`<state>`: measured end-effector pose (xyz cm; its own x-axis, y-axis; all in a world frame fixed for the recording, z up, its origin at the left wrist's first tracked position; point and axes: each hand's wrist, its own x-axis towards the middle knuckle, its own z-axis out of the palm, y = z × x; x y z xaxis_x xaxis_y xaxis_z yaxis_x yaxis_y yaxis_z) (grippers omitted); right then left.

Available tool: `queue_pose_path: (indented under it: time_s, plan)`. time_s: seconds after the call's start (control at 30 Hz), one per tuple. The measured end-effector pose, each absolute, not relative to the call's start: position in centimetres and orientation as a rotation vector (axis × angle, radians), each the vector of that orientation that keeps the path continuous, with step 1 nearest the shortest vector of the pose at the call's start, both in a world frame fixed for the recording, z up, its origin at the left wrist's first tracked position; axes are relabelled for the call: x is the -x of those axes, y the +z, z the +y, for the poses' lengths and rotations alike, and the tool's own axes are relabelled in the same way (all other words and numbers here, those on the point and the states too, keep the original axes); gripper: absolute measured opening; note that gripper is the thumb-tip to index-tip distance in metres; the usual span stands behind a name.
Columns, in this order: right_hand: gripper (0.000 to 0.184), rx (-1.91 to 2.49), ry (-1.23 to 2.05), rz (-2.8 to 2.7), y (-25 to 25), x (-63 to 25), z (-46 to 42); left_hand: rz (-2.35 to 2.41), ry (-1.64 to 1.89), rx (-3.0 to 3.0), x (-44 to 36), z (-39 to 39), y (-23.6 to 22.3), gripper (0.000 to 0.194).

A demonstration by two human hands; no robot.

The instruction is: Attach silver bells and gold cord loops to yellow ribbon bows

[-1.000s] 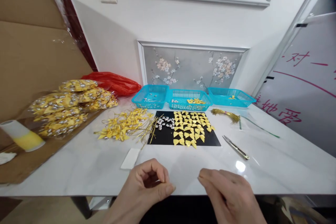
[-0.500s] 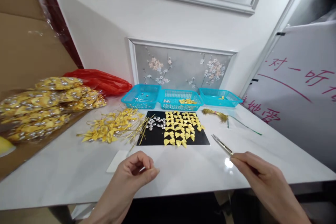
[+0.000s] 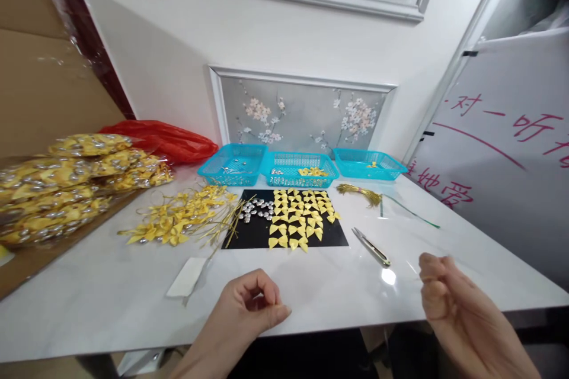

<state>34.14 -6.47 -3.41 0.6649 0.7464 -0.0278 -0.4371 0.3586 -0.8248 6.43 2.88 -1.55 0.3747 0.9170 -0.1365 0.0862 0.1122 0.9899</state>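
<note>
My left hand [image 3: 255, 308] is over the front of the table, thumb and forefinger pinched together; whatever lies between them is too small to make out. To the right, my right hand [image 3: 457, 305] is slightly blurred, its fingers curled closed, and their contents are hidden. Thread snips [image 3: 372, 247] lie on the table between the hands, touched by neither. Rows of yellow ribbon bows [image 3: 297, 219] cover much of a black mat [image 3: 249, 240], beside a cluster of silvery beads [image 3: 256, 211]. A small white card [image 3: 186, 277] lies left of my left hand.
Three blue baskets [image 3: 233, 166] stand along the wall. Yellow bow pieces with stems [image 3: 178, 216] are heaped left of the mat. Bagged bows [image 3: 66, 183] and a red plastic bag [image 3: 164, 141] are farther left. A bundle of golden ties [image 3: 360, 192] lies at the back right.
My right hand has let go of the snips, which now rest on the table, and has drawn back to the right. My left hand stays pinched and sits slightly farther right.
</note>
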Motion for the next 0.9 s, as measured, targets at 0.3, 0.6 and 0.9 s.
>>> queue_pose_path:
  time_s: [0.3,0.6,0.9]
  plan:
    - [0.032,1.307,0.515,-0.803,-3.3,-34.7,-3.3,1.012,0.718,-1.526,-8.3,3.8,-2.1,0.018]
    - [0.025,1.928,0.558,-1.244,-2.7,-36.1,9.4,1.130,0.979,-1.657,-6.4,3.9,-3.5,0.015]
    - [0.029,2.071,0.540,-1.331,-3.2,-35.4,11.9,1.143,1.118,-1.495,-4.5,2.8,-2.6,0.013]
